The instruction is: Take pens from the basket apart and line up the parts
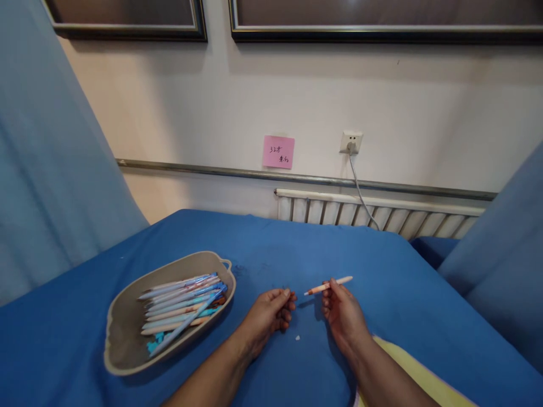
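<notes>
My right hand (341, 311) pinches a peach-coloured pen (321, 288) between thumb and fingers. The pen lies nearly level, with a brown band and a pale tip pointing left. Just left of that tip, my left hand (271, 314) is closed, thumb pressed against the fingers. Something small and brownish may be at its fingertips, but I cannot make it out. A small white scrap (297, 338) lies on the blue cloth (271, 243) between the hands. Left of them stands a grey-beige basket (127, 305) holding several blue and peach pens (182, 308) and small turquoise pieces (158, 342).
Something yellow (418, 367) lies under my right forearm. Light blue curtains (51, 158) hang on both sides. Behind the table are a radiator (331, 212), a metal rail (237, 172), a socket (351, 141) with a plugged-in cable, and a pink note (278, 152).
</notes>
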A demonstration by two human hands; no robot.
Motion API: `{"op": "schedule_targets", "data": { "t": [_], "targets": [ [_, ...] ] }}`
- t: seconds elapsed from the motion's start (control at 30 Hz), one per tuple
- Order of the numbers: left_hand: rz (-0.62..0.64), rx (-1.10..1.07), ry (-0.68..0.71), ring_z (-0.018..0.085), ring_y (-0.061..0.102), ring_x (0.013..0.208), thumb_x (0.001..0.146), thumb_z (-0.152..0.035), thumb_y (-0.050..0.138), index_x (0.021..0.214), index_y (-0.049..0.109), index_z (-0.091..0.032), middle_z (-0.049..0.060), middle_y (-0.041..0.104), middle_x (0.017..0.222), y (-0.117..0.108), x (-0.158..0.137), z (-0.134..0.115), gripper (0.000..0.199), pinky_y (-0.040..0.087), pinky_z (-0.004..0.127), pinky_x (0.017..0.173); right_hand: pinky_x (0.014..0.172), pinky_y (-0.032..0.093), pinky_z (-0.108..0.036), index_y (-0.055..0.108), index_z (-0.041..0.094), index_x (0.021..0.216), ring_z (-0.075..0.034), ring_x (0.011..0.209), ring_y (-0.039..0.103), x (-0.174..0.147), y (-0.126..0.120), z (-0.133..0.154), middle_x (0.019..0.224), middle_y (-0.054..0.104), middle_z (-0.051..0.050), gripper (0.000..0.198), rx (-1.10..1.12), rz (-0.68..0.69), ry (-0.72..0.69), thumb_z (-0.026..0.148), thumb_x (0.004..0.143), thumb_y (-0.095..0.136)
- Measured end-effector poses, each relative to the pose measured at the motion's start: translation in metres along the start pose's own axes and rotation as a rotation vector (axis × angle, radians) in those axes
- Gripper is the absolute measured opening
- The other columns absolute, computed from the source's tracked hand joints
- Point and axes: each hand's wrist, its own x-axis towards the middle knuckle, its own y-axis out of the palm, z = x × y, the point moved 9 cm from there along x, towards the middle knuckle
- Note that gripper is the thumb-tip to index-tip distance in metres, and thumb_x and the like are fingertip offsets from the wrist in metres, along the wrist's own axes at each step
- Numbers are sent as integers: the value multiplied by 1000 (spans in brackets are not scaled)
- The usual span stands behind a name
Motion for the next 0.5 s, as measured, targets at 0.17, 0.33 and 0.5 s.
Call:
{"op": "schedule_targets", "data": {
  "t": [0.17, 0.33, 0.5],
  "targets": [
    [17, 4, 0, 6, 49, 50, 74, -49, 63, 88, 62, -12, 0, 58, 70, 1, -2, -5, 39, 36, 19, 47, 42, 34, -20, 56, 18, 79, -8, 47, 46, -1, 0, -1, 62, 54, 3, 26, 6, 0, 20, 38, 70, 68],
    [45, 34, 16, 8, 55, 56, 68, -39, 71, 97, 62, -13, 3, 63, 81, 2, -2, -5, 40, 39, 19, 51, 42, 34, -19, 56, 17, 78, -8, 47, 46, 0, -1, -1, 62, 54, 3, 23, 33, -16, 34, 37, 71, 68],
    [-14, 75, 44, 9, 57, 56, 64, -36, 74, 96, 60, -13, 5, 65, 82, -1, 2, -4, 41, 40, 20, 49, 42, 33, -19, 58, 16, 77, -8, 46, 46, 3, -2, 0, 60, 55, 3, 25, 10, -16, 5, 37, 69, 69]
  ]
}}
